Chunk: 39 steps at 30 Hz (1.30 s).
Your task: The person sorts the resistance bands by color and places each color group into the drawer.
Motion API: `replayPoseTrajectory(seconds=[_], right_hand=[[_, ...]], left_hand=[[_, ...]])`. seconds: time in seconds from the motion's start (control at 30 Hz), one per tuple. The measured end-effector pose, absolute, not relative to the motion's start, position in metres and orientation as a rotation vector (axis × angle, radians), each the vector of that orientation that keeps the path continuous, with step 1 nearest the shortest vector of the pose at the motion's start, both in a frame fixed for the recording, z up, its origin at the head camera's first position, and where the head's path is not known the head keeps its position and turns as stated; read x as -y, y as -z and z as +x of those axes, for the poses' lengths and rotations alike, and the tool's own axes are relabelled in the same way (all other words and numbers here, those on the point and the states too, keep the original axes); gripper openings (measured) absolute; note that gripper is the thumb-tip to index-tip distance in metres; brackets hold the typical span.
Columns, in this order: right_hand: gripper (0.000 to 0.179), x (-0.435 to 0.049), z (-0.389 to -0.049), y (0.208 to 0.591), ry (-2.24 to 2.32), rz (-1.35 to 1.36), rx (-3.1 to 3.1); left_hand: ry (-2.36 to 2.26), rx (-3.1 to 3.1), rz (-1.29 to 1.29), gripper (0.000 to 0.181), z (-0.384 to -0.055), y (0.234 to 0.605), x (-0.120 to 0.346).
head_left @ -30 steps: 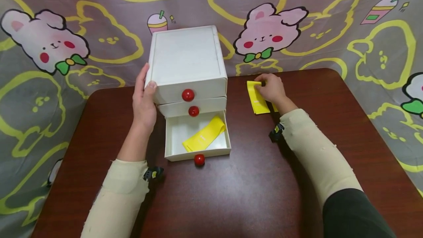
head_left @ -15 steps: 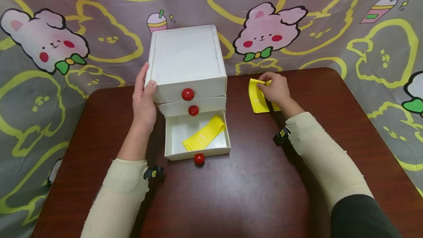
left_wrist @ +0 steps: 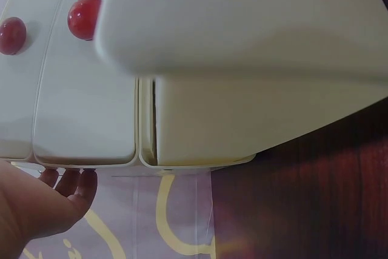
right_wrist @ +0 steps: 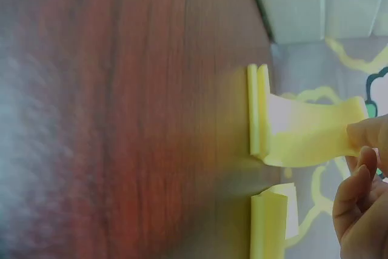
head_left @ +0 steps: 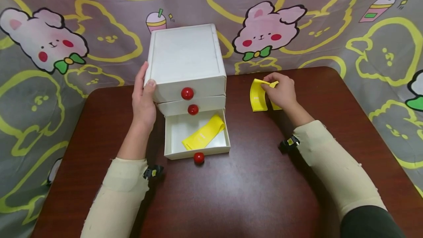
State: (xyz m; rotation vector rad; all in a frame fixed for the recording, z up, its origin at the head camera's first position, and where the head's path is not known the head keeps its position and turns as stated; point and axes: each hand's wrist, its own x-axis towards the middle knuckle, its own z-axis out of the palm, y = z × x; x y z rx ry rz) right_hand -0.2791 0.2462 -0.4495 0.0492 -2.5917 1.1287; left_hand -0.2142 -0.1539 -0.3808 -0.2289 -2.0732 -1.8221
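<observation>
In the head view my left hand (head_left: pixel 144 111) lies along the left side of a white drawer cabinet (head_left: pixel 186 56), thumb at its front upper corner. The left wrist view shows the fingertips (left_wrist: pixel 88 180) touching the cabinet's side. At the right, my right hand (head_left: pixel 281 90) pinches the upper end of a yellow resistance band (head_left: pixel 258 97), a flat loop with small white print. Its lower end stays at the table, as the right wrist view of the band (right_wrist: pixel 315 131) shows. A second yellow band (right_wrist: pixel 270 225) lies beside it, partly behind my hand in the head view.
The cabinet's bottom drawer (head_left: pixel 168 146) is pulled out and holds one yellow band (head_left: pixel 203 133). Red ball knobs (head_left: pixel 187 93) stick out from the drawer fronts. A patterned cloth (head_left: pixel 109 21) hangs behind the dark wooden table (head_left: pixel 238 194).
My right hand has shifted a little to the right and lifted the top of the yellow band, which now bends. The left hand has stayed on the cabinet.
</observation>
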Motion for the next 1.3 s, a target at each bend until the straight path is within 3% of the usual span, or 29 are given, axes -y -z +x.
replayPoseTrajectory(seconds=[1.3], right_hand=[[0.02, -0.225, -0.205, 0.385, -1.423, 0.034, 2.264]], left_hand=[[1.837, 2.05, -0.204, 0.057, -0.213, 0.38, 0.154]])
